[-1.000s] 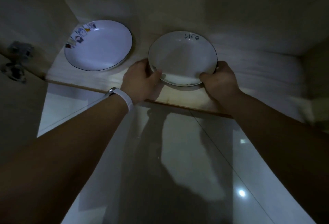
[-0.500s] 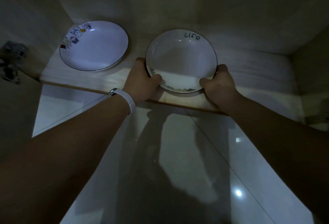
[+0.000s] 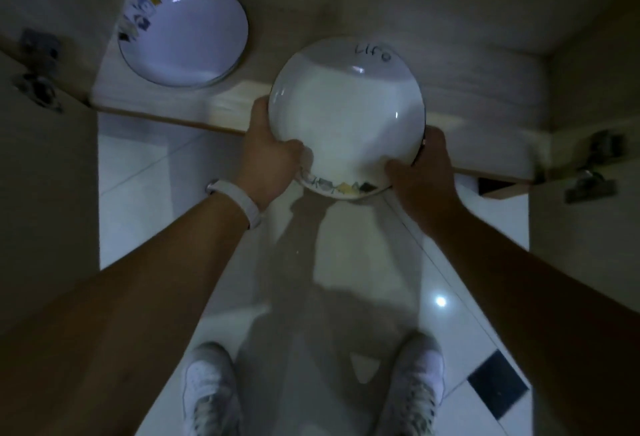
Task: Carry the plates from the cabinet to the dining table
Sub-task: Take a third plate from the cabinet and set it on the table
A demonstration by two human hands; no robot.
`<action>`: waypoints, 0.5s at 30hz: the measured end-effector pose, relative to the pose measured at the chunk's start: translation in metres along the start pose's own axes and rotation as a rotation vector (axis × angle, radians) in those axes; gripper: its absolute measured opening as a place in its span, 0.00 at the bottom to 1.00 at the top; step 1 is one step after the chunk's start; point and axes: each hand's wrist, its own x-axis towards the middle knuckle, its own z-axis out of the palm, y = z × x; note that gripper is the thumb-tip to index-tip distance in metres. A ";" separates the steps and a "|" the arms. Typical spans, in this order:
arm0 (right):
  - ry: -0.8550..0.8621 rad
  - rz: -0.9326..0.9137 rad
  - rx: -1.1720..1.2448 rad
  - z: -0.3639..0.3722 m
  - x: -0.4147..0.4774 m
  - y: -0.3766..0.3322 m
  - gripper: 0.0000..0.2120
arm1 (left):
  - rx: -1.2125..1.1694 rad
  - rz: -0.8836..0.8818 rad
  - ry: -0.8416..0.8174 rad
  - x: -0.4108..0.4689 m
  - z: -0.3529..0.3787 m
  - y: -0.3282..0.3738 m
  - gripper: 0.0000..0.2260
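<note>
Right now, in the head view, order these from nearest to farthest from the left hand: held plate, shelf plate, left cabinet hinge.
1. Held plate: gripped by the left hand.
2. Shelf plate: up-left, on the cabinet shelf.
3. Left cabinet hinge: far left.

Glossy ceramic, matt wood, polished tile.
The held plate point(image 3: 346, 113) looks like glazed ceramic, smooth and shiny, with small highlights on its rim; the second plate point(image 3: 183, 34) on the shelf point(image 3: 228, 103) has the same glossy glaze. The shelf is pale wood with a faint grain and a matt finish. The floor point(image 3: 363, 262) is smooth, glossy tile that mirrors a lamp. The hinges point(image 3: 592, 172) look like dull metal. The wristband point(image 3: 239, 200) looks smooth and matt.
</note>
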 end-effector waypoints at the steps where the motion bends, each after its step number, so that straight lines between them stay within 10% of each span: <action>1: -0.007 0.002 0.000 -0.005 -0.012 -0.005 0.26 | -0.024 -0.001 -0.008 -0.010 -0.003 0.006 0.26; 15: -0.028 0.195 0.065 -0.094 -0.177 -0.102 0.28 | -0.151 -0.131 -0.094 -0.168 -0.047 0.108 0.30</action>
